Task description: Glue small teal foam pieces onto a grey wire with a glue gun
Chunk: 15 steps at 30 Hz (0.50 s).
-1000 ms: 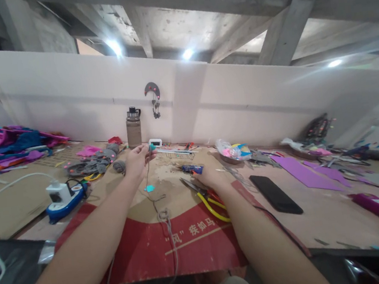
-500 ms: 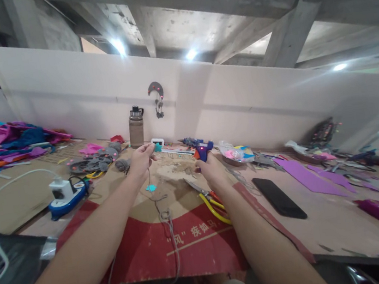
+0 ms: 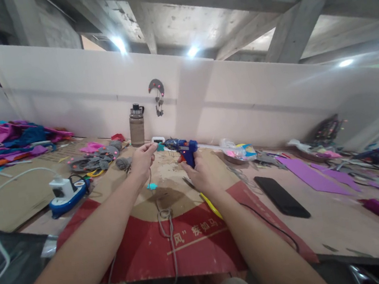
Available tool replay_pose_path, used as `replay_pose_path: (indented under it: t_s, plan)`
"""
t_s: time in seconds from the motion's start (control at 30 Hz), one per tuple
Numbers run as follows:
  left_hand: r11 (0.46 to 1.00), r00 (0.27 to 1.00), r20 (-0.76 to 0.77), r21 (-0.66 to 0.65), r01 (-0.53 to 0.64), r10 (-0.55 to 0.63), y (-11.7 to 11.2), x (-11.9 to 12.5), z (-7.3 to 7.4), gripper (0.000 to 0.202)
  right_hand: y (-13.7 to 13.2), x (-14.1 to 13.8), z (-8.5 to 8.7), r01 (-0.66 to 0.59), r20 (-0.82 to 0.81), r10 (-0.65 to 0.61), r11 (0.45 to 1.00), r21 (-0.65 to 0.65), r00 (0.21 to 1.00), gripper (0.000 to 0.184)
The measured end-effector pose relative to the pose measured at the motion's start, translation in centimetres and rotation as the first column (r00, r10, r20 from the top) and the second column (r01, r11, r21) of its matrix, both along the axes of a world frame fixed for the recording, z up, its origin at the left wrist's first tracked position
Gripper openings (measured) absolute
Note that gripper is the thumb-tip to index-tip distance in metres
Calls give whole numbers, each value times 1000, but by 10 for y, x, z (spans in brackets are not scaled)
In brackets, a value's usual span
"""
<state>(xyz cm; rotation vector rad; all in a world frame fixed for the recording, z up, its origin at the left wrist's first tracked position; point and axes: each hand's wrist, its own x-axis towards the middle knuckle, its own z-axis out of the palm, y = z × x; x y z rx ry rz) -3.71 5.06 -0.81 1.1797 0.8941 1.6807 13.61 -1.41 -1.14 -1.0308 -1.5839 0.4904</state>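
My left hand (image 3: 143,159) is raised over the table and pinches a small teal piece (image 3: 160,147) strung on a grey cord (image 3: 164,217) that hangs down to the table. Another teal piece (image 3: 151,186) dangles lower on the same cord. My right hand (image 3: 202,173) grips a blue glue gun (image 3: 183,148), whose nozzle points left and nearly touches the teal piece between my left fingers. The gun's black cable (image 3: 273,226) trails back along my right forearm.
Yellow-handled pliers (image 3: 208,202) lie under my right wrist on red-printed cardboard (image 3: 196,248). A black phone (image 3: 281,190) lies to the right, a power strip (image 3: 67,193) to the left. A bottle (image 3: 136,125) stands by the white wall. Purple sheets (image 3: 307,173) and fabric piles (image 3: 11,144) line the sides.
My right hand picked the glue gun up from the table, lifted it and swung it left until its nozzle met the teal piece. My left hand stayed nearly still.
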Motion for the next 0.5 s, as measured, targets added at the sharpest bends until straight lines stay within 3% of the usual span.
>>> replay_pose_path:
  t_s: [0.13,0.5]
  plan:
    - [1000,1000,-13,-7,16,-16,-1,1,0,31,1,2,0,-39,68,35,998,49,997,22]
    - [999,1000,-12,42,-3,3,-6,6,1,31,-1,2,-2,17,209,-34,996,82,977,27]
